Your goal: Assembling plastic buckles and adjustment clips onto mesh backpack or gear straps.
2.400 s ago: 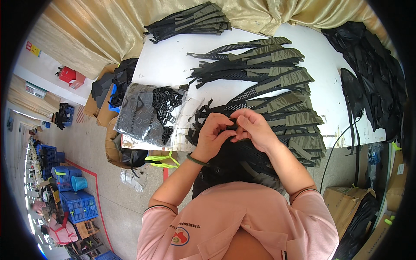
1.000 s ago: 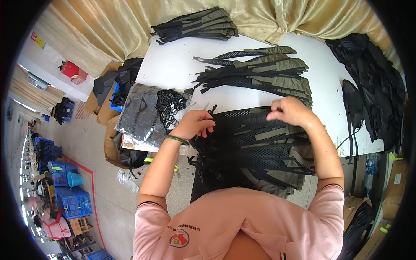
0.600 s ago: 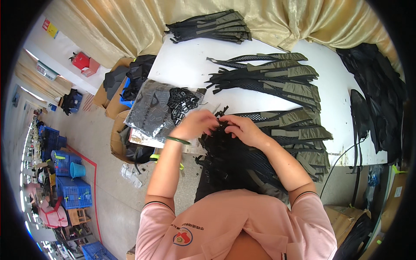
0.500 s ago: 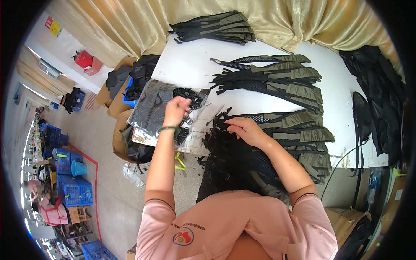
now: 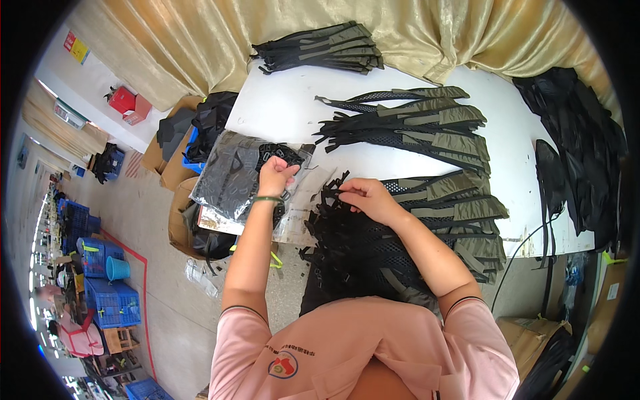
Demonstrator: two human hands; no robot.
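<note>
My left hand [image 5: 276, 177] is over a heap of small black plastic buckles [image 5: 272, 152], its thumb and fingers drawn together. Whatever lies between those fingertips is too small to make out. The buckles rest on a clear plastic bag [image 5: 230, 175] with more dark buckles inside, at the table's left corner. To the right of them, my right hand [image 5: 368, 199] pinches among the narrow black ends of a bundle of shoulder straps [image 5: 427, 190]. These straps are black mesh with olive-grey panels. They fan out to the right, and the near ones hang over the table edge toward my lap.
Two more strap bundles lie on the white table [image 5: 280, 100]: a middle one [image 5: 433, 123] and a far one [image 5: 320, 48] by the gold curtain [image 5: 427, 33]. Black fabric pieces [image 5: 567, 127] are piled at the right. Cardboard boxes [image 5: 179, 220] stand left of the table.
My left hand has shifted slightly to the right over the buckles, and its thumb now points right. My right hand stays at the strap ends. The whole view has tilted a little.
</note>
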